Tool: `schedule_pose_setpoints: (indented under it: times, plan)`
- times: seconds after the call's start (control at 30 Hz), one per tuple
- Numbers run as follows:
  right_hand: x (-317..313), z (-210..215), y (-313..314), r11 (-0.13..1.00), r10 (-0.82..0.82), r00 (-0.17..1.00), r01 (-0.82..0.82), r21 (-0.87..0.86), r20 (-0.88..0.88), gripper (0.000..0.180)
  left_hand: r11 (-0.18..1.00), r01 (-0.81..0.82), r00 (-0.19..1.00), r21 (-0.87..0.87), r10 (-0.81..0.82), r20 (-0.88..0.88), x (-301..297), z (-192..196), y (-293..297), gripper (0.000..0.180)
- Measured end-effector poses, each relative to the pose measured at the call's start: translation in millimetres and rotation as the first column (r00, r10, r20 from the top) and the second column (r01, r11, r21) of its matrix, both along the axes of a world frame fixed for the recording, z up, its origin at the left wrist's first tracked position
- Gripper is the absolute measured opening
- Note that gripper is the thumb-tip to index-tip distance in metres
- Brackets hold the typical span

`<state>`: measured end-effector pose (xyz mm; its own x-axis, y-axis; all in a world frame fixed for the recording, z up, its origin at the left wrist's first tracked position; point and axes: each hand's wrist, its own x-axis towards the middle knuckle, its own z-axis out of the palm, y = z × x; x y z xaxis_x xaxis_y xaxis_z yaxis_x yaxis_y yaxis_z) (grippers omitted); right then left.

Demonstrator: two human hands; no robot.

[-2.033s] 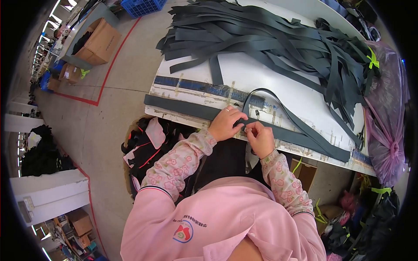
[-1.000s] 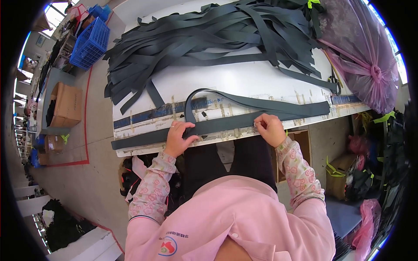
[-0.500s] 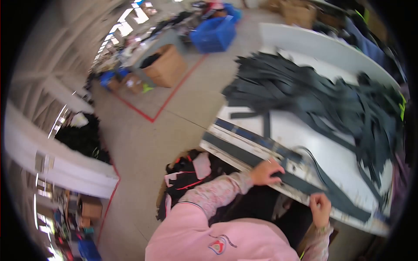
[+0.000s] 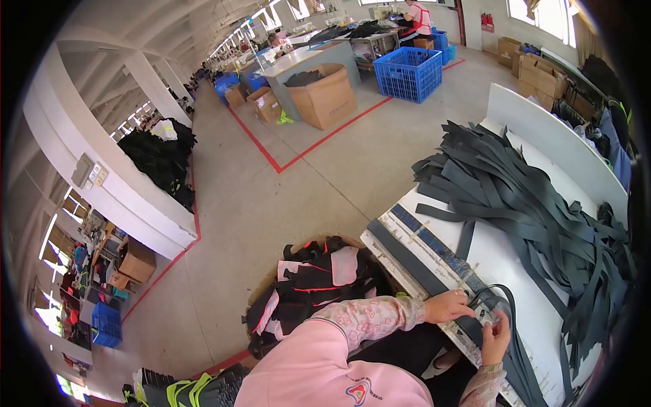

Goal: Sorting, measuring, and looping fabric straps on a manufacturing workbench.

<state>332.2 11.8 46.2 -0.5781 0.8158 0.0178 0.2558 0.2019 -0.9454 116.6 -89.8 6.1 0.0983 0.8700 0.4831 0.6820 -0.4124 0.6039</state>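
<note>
A long dark grey strap (image 4: 411, 262) lies along the near edge of the white worktable (image 4: 507, 308). My left hand (image 4: 447, 306) is over this strap, its fingers bent and close together beside a small pale metal piece (image 4: 483, 314). Across from it, my right hand (image 4: 496, 337) has thumb and forefinger pinched at the same piece. What either hand grips is too small to make out. A thin dark loop (image 4: 507, 290) curves behind my fingers and runs down beside my right hand. Farther over the table spreads a big heap of loose dark straps (image 4: 515, 183).
By my left forearm stands a carton of black and pink pieces (image 4: 319, 275). Stacked dark pieces with yellow-green bands (image 4: 193, 390) lie at lower left. Beyond are a blue crate (image 4: 408, 73), a large carton (image 4: 329, 98), a pillar (image 4: 129, 183) and a seated person (image 4: 418, 20).
My view has swung, so the table appears farther right and lower. Both hands have come together at the metal piece; before, they were apart along the strap.
</note>
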Motion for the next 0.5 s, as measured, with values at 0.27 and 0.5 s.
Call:
schedule_pose_setpoints:
  times: [0.27,0.5]
  plan:
    - [2.5,-10.9,-39.6,0.989,0.006,0.997,0.004,-0.149,0.071,0.008,1.000,-0.011,0.997,0.007,0.011,0.076,19.2,4.0,-2.6,0.024]
    - [-23.0,-8.8,-36.3,1.000,-0.021,0.994,0.023,-0.014,0.108,0.017,0.991,-0.063,0.998,-0.116,0.063,-0.007,-8.0,14.1,-3.8,0.030]
